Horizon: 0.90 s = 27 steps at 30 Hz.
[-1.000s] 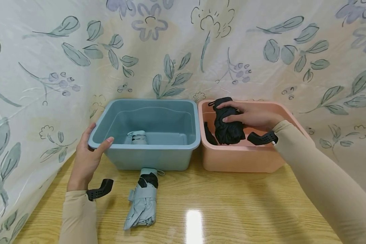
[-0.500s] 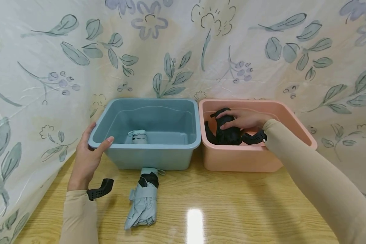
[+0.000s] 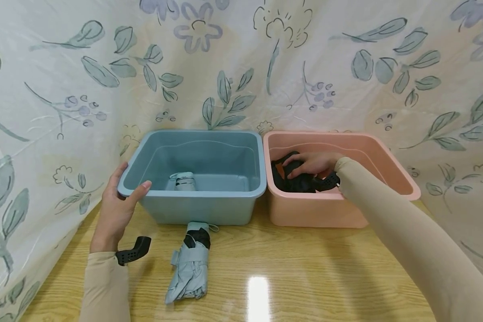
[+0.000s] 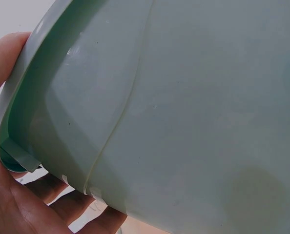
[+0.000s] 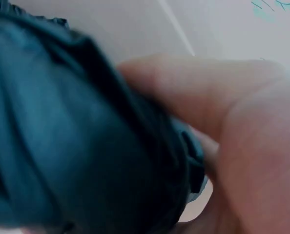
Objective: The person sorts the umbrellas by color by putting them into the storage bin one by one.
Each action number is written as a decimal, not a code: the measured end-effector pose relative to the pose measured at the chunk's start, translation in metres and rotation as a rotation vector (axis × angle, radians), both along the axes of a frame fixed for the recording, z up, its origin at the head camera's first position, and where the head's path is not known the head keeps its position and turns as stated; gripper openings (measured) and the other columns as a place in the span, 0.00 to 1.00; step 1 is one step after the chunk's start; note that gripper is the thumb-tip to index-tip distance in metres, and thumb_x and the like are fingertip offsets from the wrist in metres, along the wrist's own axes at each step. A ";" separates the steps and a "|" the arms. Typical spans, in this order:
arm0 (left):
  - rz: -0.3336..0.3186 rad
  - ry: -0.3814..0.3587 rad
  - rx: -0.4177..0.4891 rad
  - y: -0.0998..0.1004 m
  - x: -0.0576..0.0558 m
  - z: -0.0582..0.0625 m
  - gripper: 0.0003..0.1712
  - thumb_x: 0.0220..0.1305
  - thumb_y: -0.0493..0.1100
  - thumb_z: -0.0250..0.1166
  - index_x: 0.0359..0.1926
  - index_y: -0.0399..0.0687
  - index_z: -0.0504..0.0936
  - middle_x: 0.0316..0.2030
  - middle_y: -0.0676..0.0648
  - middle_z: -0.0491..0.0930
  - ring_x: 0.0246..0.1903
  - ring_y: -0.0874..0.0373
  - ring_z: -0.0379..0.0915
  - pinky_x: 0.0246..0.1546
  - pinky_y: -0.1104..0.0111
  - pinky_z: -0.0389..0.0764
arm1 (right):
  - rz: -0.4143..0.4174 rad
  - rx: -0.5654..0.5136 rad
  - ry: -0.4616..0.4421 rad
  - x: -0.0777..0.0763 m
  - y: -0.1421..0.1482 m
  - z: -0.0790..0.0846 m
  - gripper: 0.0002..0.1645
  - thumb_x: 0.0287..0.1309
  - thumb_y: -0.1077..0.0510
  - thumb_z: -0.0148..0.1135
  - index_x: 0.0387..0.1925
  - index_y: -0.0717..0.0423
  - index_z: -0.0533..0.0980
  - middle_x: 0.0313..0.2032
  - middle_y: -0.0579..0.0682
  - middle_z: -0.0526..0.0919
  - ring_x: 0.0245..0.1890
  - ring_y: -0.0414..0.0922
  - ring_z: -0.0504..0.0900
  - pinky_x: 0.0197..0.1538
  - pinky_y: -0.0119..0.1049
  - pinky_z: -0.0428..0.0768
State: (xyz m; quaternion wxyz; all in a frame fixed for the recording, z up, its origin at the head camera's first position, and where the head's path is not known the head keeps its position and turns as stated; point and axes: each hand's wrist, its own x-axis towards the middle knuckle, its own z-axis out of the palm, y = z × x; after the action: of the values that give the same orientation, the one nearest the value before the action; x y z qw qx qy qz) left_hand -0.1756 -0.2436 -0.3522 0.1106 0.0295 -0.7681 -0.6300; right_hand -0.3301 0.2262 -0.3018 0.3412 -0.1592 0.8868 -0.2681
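At the left end of the blue plastic bin (image 3: pixel 201 208), my left hand (image 3: pixel 118 203) grips the rim, thumb over the edge and fingers beneath; the left wrist view shows the same hold on the bin wall (image 4: pixel 184 107). Down inside the pink bin (image 3: pixel 318 212), my right hand (image 3: pixel 315 163) holds a black folded umbrella (image 3: pixel 301 183). Close up in the right wrist view, the umbrella's gathered fabric (image 5: pixel 86 131) fills the left side, with thumb and fingers around it. Another black item (image 3: pixel 278 178) lies beside it, partly covered.
A light blue folded umbrella (image 3: pixel 189 270) lies on the wooden table (image 3: pixel 306 268) before the blue bin. The handle end of another light blue umbrella (image 3: pixel 184 182) shows inside that bin. Flowered sheeting (image 3: pixel 225 58) rises close behind and at the left.
My right hand has lowered the black umbrella deeper into the pink bin and shifted slightly left. My left hand stays on the blue bin's rim.
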 end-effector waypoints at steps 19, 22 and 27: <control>0.005 0.012 -0.007 -0.001 0.001 -0.002 0.51 0.71 0.49 0.66 0.82 0.60 0.43 0.77 0.37 0.48 0.71 0.40 0.50 0.69 0.50 0.58 | 0.100 0.101 0.020 -0.001 -0.002 -0.004 0.41 0.66 0.48 0.65 0.74 0.56 0.62 0.70 0.65 0.57 0.61 0.58 0.61 0.45 0.41 0.76; 0.003 0.009 -0.003 0.000 0.001 -0.002 0.51 0.71 0.49 0.66 0.82 0.61 0.43 0.77 0.37 0.48 0.71 0.40 0.50 0.69 0.51 0.59 | 0.098 0.101 0.015 -0.001 -0.002 -0.005 0.41 0.65 0.49 0.66 0.74 0.57 0.62 0.70 0.65 0.57 0.61 0.58 0.61 0.46 0.40 0.75; 0.003 0.005 -0.005 0.000 0.000 -0.002 0.51 0.71 0.50 0.66 0.82 0.61 0.42 0.77 0.38 0.48 0.72 0.40 0.50 0.69 0.47 0.57 | 0.129 0.088 0.025 -0.002 -0.003 -0.007 0.41 0.62 0.54 0.68 0.72 0.63 0.64 0.68 0.67 0.60 0.62 0.58 0.61 0.58 0.44 0.71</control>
State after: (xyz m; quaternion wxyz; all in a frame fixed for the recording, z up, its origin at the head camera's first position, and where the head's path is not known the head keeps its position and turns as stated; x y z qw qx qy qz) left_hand -0.1751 -0.2433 -0.3541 0.1135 0.0286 -0.7693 -0.6280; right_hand -0.3321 0.2236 -0.3090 0.3534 -0.2044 0.8897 -0.2043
